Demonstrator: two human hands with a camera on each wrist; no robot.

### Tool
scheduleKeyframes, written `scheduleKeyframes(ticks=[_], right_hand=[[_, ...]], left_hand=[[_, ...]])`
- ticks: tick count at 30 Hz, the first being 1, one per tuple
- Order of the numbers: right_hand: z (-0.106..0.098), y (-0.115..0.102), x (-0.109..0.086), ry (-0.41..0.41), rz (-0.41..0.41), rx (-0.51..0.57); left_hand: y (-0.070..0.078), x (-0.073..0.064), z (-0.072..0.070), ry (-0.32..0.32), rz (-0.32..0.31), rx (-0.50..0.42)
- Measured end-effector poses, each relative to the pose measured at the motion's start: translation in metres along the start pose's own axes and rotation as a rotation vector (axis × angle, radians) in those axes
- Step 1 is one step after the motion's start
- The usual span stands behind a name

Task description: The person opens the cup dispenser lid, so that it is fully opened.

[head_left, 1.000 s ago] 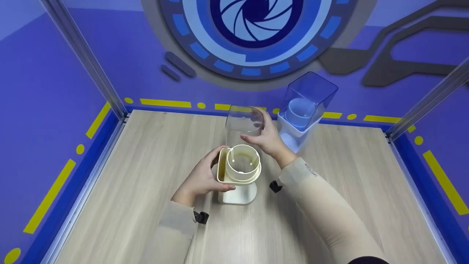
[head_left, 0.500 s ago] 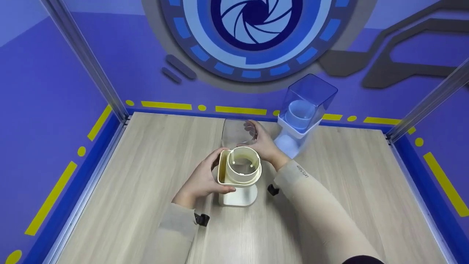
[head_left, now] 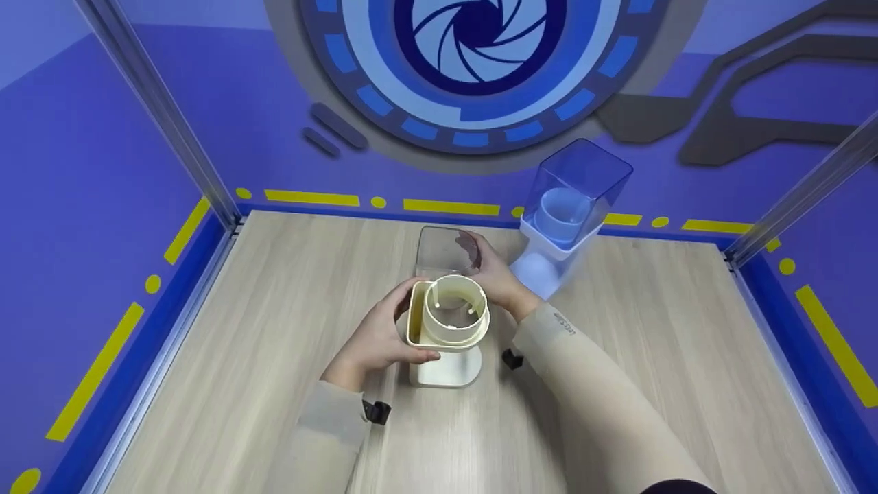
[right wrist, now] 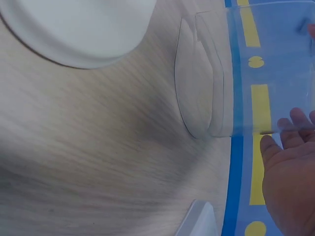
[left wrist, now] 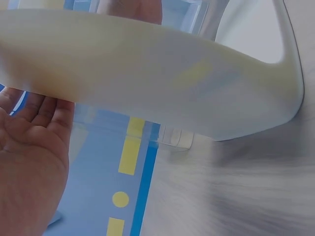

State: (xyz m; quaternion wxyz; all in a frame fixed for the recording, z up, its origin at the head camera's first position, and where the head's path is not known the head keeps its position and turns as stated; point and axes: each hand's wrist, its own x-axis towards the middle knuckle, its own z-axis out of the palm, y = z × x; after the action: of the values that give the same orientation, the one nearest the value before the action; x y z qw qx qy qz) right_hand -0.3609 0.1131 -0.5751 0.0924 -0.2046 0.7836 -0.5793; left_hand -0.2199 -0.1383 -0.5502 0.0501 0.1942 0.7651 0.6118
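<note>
A cream pet-feeder-like stand (head_left: 449, 370) with a round open collar (head_left: 456, 336) on top stands upright mid-table. My left hand (head_left: 374, 339) grips the upper part of the stand from the left, thumb along the near side and fingers behind. In the left wrist view, the smooth back of the stand (left wrist: 147, 69) runs above my left hand (left wrist: 34, 157). Just behind the stand, my right hand (head_left: 497, 281) holds a clear plastic container (head_left: 442, 247) by its right side. The right wrist view shows the container's lower end (right wrist: 197, 88) close to the tabletop.
A second dispenser (head_left: 538, 271), white at the base with a clear square hopper (head_left: 586, 168), stands at the back right near the wall. Blue walls (head_left: 226, 123) with metal corner posts (head_left: 164, 116) enclose the wooden table (head_left: 309, 274).
My right hand has lowered the clear container behind the stand, mostly in the first half second. My left hand and the stand stay in place.
</note>
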Motion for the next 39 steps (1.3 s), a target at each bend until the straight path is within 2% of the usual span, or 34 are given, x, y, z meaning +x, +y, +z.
scheduleKeyframes(ticks=[6,13,17,21,28,32,35,39], right_hand=[[-0.005,-0.004,-0.002,-0.001,0.006,-0.002],[-0.017,-0.011,-0.021,-0.002,-0.012,0.058],[-0.028,-0.017,-0.042,-0.009,-0.046,0.045],[-0.042,-0.02,-0.068,-0.024,-0.057,0.037],[-0.065,-0.022,-0.108,-0.023,-0.065,0.049],[-0.074,-0.026,-0.125,0.024,-0.097,0.064],[-0.082,-0.029,-0.136,0.069,-0.158,0.096],[-0.095,-0.038,-0.145,0.141,-0.265,0.145]], left_hand=[[-0.001,0.0,-0.001,0.004,0.013,0.018],[0.001,-0.006,-0.002,0.01,0.014,0.02],[0.002,-0.009,-0.003,0.007,0.012,0.021],[0.004,-0.009,-0.002,-0.002,0.036,0.001],[0.019,-0.012,-0.003,0.034,0.136,-0.072],[0.036,-0.012,-0.001,0.127,0.209,-0.052],[0.054,-0.011,0.005,0.271,0.277,-0.004],[0.088,-0.008,0.018,0.461,0.346,0.062]])
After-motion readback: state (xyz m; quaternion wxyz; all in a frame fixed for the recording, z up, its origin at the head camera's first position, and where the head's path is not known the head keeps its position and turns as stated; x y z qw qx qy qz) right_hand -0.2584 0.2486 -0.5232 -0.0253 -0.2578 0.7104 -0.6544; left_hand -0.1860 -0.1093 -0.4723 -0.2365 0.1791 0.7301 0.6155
